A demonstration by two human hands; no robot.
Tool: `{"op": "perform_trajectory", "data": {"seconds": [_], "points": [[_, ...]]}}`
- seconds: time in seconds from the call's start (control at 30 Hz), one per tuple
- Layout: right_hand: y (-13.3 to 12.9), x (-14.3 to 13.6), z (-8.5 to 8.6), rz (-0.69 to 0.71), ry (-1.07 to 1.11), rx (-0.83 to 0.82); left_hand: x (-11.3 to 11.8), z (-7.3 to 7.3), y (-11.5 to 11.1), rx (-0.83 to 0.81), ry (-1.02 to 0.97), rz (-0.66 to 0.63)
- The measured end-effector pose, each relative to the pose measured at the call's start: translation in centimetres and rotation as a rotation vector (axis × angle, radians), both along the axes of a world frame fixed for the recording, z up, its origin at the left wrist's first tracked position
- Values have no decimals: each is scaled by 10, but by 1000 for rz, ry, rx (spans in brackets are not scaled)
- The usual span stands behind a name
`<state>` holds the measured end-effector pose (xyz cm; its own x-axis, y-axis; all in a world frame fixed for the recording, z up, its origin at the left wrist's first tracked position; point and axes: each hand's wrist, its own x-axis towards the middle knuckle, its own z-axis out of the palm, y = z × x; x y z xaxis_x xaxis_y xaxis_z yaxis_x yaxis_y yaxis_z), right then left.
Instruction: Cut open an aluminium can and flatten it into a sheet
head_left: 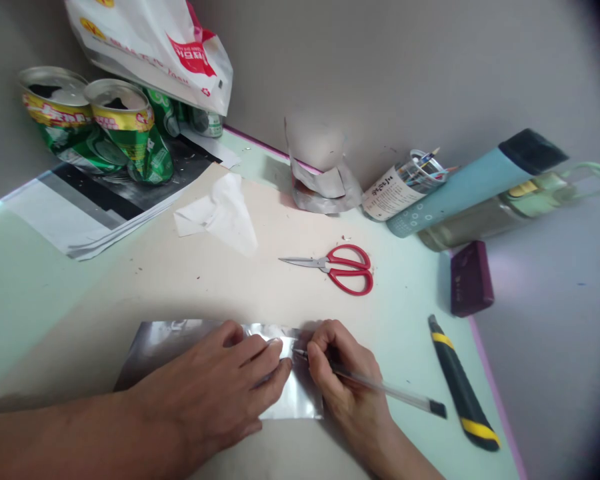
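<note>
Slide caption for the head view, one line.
Left hand on a shiny sheet, right hand holding a pen over it, red-handled scissors beyond.

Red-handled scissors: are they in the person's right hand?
No, the right hand grips a pen, while the scissors lie apart, beyond the silvery sheet.

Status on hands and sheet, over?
Left hand resting on silver sheet. Right hand holding pen, tip at sheet. Scissors lying beyond sheet, touching neither hand.
</note>
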<state>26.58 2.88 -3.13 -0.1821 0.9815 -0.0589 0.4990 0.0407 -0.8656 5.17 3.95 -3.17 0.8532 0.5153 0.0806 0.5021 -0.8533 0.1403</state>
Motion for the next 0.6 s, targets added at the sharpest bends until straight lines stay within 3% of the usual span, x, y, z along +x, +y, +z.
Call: {"op": "perform_trajectory", "data": {"seconds": [0.6], "points": [[0,3,-1,41,9,-2,0,-1,-2,42,-22,18]]}}
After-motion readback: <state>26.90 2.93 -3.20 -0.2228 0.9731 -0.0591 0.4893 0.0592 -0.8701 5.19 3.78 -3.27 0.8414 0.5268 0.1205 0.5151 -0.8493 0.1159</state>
